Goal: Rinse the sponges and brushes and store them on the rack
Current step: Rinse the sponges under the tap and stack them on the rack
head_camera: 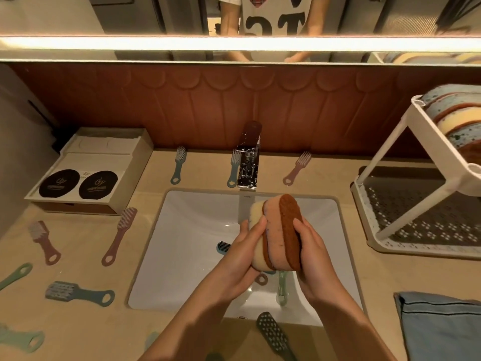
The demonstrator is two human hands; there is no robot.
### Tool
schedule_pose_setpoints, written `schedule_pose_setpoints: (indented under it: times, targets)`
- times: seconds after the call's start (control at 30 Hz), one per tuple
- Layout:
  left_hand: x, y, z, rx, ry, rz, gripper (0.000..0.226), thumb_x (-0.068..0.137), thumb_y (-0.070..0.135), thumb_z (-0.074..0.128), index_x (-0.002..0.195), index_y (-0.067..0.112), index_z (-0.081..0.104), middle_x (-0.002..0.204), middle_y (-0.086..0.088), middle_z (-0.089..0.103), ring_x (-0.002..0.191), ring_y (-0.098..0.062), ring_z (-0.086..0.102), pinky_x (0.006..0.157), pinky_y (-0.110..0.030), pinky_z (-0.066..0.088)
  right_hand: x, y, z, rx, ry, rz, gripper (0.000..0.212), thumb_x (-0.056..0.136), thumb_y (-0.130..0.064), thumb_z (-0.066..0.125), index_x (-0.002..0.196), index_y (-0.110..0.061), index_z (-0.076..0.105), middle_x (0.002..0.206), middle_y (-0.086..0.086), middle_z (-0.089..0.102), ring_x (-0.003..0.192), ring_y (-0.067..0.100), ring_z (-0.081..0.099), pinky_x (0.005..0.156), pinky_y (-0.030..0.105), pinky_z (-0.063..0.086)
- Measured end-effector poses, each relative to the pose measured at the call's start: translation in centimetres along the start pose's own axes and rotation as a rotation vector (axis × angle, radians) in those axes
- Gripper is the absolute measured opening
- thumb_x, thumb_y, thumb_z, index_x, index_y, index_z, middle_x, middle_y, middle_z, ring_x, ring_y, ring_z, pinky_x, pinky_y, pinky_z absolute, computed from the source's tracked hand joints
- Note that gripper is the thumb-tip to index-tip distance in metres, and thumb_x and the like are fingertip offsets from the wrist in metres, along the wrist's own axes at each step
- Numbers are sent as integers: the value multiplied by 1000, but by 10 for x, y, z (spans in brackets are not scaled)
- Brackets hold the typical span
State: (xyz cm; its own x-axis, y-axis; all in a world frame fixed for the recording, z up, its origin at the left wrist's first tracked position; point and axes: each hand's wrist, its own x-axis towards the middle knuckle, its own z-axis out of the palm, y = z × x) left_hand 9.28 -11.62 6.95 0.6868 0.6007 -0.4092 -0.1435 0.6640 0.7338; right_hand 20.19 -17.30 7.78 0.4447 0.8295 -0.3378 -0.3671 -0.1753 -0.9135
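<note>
1. Where the white sink [187,230] opens below the faucet [248,162], we see both hands holding a stack of sponges [282,230] above the basin.
2. The left hand [242,259] cups the yellow side, its fingers curled and pressed against the foam.
3. The right hand [312,254] clamps the brown scouring side, fingers wrapped around it.
4. More sponges, the stored sponges [458,121], stand on edge in the upper tier of the white rack [412,207] on the counter at right, well apart from the hands.
5. We count a pink brush [119,235] and a blue brush [78,294] lying on the counter left of the sink; others lie beside the faucet and inside the basin.
6. A blue cloth [442,327] lies at near right, and a cardboard box [91,168] sits at rear left.
</note>
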Motion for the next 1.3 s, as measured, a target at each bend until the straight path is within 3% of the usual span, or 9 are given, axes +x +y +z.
schedule_pose_setpoints:
  times: [0.13, 0.3, 0.43, 0.57, 0.73, 0.83, 0.93, 1.13, 1.3]
  targets:
    - [3, -7, 14, -4, 31, 31, 66, 72, 41, 58, 134, 31, 35, 124, -8, 61, 112, -24, 62, 94, -45, 50, 2, 6, -14, -44, -9, 54, 38, 97, -35, 36, 133, -25, 46, 126, 5, 57, 113, 20, 56, 94, 36, 47]
    - [1, -8, 20, 179, 55, 40, 51, 78, 46, 62, 124, 38, 41, 116, -6, 65, 106, -28, 64, 66, -36, 53, 1, 10, -29, -150, -103, 81, 47, 94, -46, 33, 136, -27, 42, 131, 2, 55, 116, 15, 55, 98, 33, 45]
    - [5, 5, 19, 463, 69, 121, 59, 80, 45, 64, 131, 37, 35, 119, 3, 60, 109, -14, 61, 92, -39, 51, 4, -3, -39, -217, -116, -7, 38, 97, -34, 33, 134, -31, 42, 136, -6, 50, 122, 9, 48, 105, 33, 39]
    - [4, 21, 22, 691, -5, 147, 52, 89, 24, 59, 133, 32, 33, 114, 12, 57, 98, 3, 60, 83, -17, 51, 13, -35, -47, -277, -145, -78, 35, 95, -35, 40, 131, -38, 40, 124, -7, 53, 107, 5, 55, 85, 25, 48]
    - [7, 35, 24, 907, -114, 127, 69, 70, 38, 69, 132, 37, 39, 119, 3, 58, 105, -14, 61, 90, -34, 52, 19, -54, -45, -538, -417, -85, 62, 74, -53, 53, 134, -45, 35, 118, -11, 54, 101, 3, 57, 76, 18, 49]
    - [8, 39, 24, 1008, -104, 95, 73, 62, 55, 66, 128, 46, 34, 125, 4, 51, 106, -16, 58, 89, -38, 53, 22, -46, -41, -561, -429, -158, 46, 79, -42, 60, 123, -42, 46, 109, -19, 56, 95, -9, 55, 78, 11, 47]
    - [7, 42, 24, 792, 106, 76, 65, 70, 66, 48, 127, 38, 36, 130, 6, 44, 108, -12, 52, 85, -33, 49, 25, -40, -46, -446, -294, -177, 18, 88, -30, 59, 106, -29, 57, 91, -5, 60, 80, 3, 59, 68, 22, 49]
    - [7, 24, 43, 393, 202, 18, 55, 74, 63, 46, 119, 33, 45, 116, -7, 57, 102, -25, 61, 83, -45, 55, 25, -31, -42, -259, -68, -104, 26, 90, -32, 53, 114, -23, 50, 94, 4, 61, 79, 14, 63, 60, 24, 53]
    - [19, 22, 56, 535, 448, 230, 37, 76, 61, 58, 98, 32, 53, 102, -8, 62, 91, -28, 64, 75, -50, 57, 22, -31, -33, -300, -100, -87, 23, 92, -39, 47, 108, -24, 50, 99, 9, 63, 88, 24, 65, 65, 35, 55]
